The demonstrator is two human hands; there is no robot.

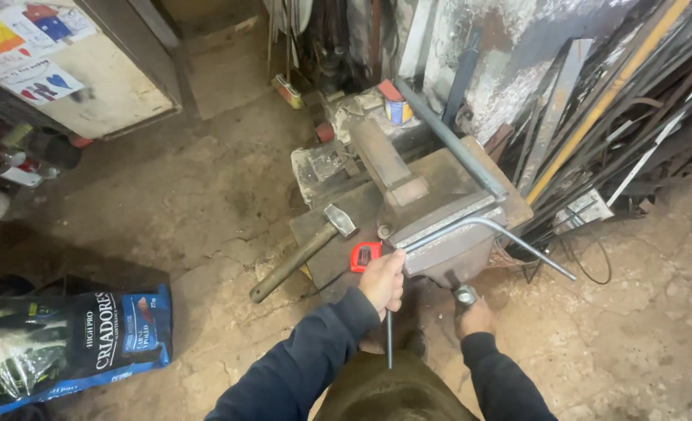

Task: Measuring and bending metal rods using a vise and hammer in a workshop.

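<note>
Head view: the left hand [383, 282] has its fingers clamped on a thin bent steel rod [470, 224] gripped in the bench vise [447, 234], while the right hand [477, 316], fingers closed, turns the vise handle [464, 295] just below.

Soft, even daylight fills the workshop floor [205, 195] without glare, shadows pooling dark at the left edge and under the vise [447, 226] — detail stays fairly sharp at centre, though the wide lens bends the edges and softens the corners.
</note>
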